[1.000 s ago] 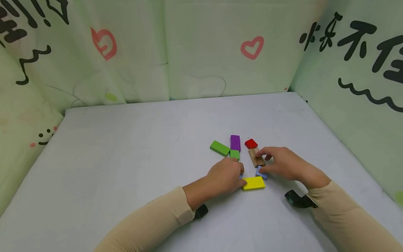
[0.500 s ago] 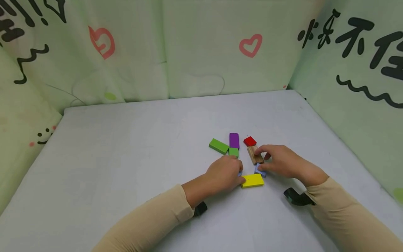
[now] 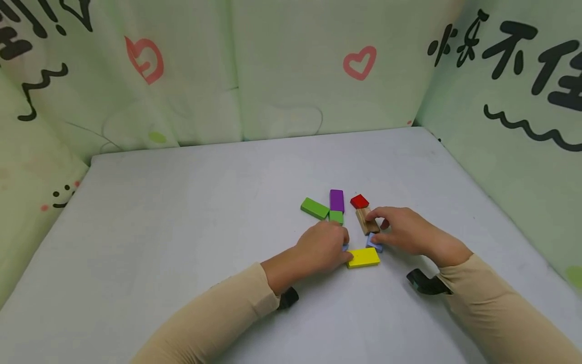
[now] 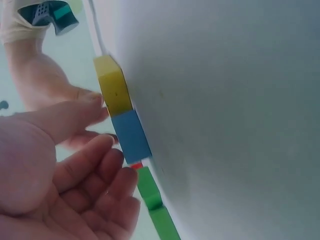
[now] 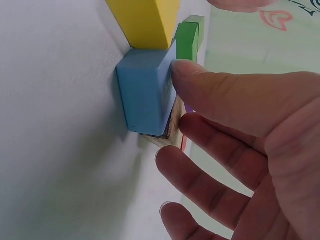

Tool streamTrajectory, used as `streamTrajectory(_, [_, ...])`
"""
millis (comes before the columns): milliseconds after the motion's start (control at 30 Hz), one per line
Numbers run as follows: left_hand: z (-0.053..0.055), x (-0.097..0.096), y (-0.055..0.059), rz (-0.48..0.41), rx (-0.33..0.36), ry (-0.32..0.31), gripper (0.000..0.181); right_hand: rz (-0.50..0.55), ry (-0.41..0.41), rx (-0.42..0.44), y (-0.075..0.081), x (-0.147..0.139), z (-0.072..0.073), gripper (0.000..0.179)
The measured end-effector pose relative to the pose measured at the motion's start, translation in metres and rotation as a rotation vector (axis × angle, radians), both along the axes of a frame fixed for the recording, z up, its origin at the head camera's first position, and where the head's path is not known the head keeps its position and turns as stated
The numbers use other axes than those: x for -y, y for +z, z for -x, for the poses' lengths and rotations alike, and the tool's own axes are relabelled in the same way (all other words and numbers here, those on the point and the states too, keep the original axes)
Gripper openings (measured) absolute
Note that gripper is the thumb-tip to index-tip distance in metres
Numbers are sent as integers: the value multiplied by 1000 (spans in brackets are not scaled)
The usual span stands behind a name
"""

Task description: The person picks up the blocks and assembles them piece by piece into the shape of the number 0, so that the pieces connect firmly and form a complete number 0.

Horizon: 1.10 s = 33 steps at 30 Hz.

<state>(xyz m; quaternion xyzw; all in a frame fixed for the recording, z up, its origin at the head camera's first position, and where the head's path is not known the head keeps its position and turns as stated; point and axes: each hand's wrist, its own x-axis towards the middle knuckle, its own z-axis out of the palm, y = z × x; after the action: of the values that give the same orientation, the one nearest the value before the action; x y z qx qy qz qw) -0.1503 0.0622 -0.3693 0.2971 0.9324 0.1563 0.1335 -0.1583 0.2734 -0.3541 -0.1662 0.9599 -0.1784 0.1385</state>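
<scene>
My left hand (image 3: 322,247) reaches over the left side of a ring of wooden blocks. Its thumb rests at the left end of the yellow block (image 3: 365,258), and its loosely bent fingers lie by a blue block (image 4: 131,136), mostly hidden from the head view. On the other side, my right hand (image 3: 404,230) touches a second blue block (image 5: 145,90) with its thumb, while its index finger is at the bare-wood block (image 3: 366,221). The right hand's other fingers are spread and hold nothing. Both blue blocks stand against the yellow one's ends.
Farther back in the ring are a red block (image 3: 359,201), a purple block (image 3: 337,200) and a small green block (image 3: 336,217). A longer green block (image 3: 314,208) slants off to the left. The white table (image 3: 195,212) is bordered by a printed green curtain (image 3: 291,76).
The head view has shifted slightly, so everything sits a little higher and further left in it. Both hands and the blocks keep nearly the same positions relative to each other.
</scene>
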Motion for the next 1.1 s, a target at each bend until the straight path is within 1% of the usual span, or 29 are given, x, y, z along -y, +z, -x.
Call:
streamTrajectory(167, [10,11,1,-99,115,4,35,-5,-5,14,1,4,1,46])
streamTrajectory(267, [19,20,7,-153,148,6,36,-5,-15,16,1,6,2,45])
streamTrajectory(333, [25,26,12,-166,133,17,37,-6,-26,21,0,7,2,44])
streamTrajectory(400, [32,31,16,-169,113,44,36,-9,-36,27,0,8,2,44])
streamTrajectory(533, [43,38,19,-161,60,93,34,-17,-52,35,0,8,0,44])
streamTrajectory(667, [52,42,16,-166,41,112,37,-20,-54,25,1,7,-1,44])
streamTrajectory(767, [59,44,11,-170,31,115,40,-19,-53,22,1,6,-2,44])
streamTrajectory(867, [65,44,6,-154,29,122,41,-16,-45,20,0,4,-2,44])
streamTrajectory(1000, [71,43,2,-112,60,133,44,-13,-33,18,0,2,-2,45])
streamTrajectory(1100, [74,42,-1,-89,69,134,43,-17,-33,22,1,2,-1,46])
